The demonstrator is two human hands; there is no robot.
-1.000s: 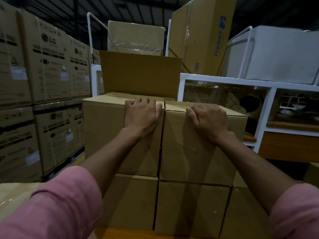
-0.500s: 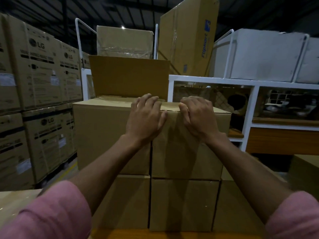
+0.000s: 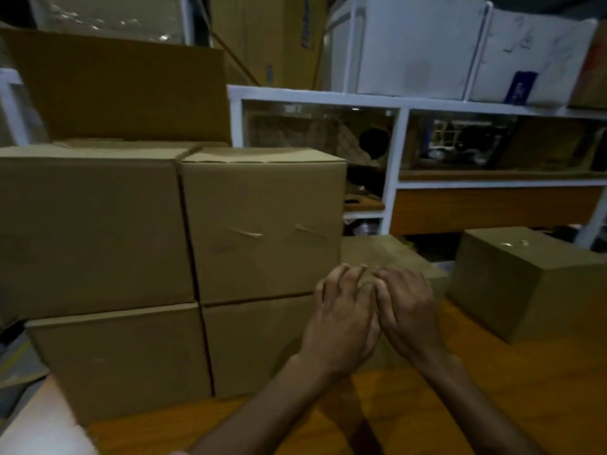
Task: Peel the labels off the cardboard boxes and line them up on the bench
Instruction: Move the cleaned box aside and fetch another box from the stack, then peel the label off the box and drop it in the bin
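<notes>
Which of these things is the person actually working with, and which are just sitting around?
Working with:
- left hand and right hand, side by side at a low box
- stacked boxes
- bench

Just sitting around:
- lone box on the right
- white shelf
- white cartons on top
- open flap

Behind the bench, a white shelf frame (image 3: pixel 394 103) with cluttered open compartments and an orange-brown wooden panel (image 3: pixel 492 208) below them. On top of it, two white blocks (image 3: pixel 417 50) side by side, the right one bearing a small blue tag (image 3: pixel 522 87). Farther left, a tall brown carton with blue print (image 3: pixel 279 37) and a plastic-wrapped bundle (image 3: pixel 108 18) at the upper edge, both blurred.
</notes>
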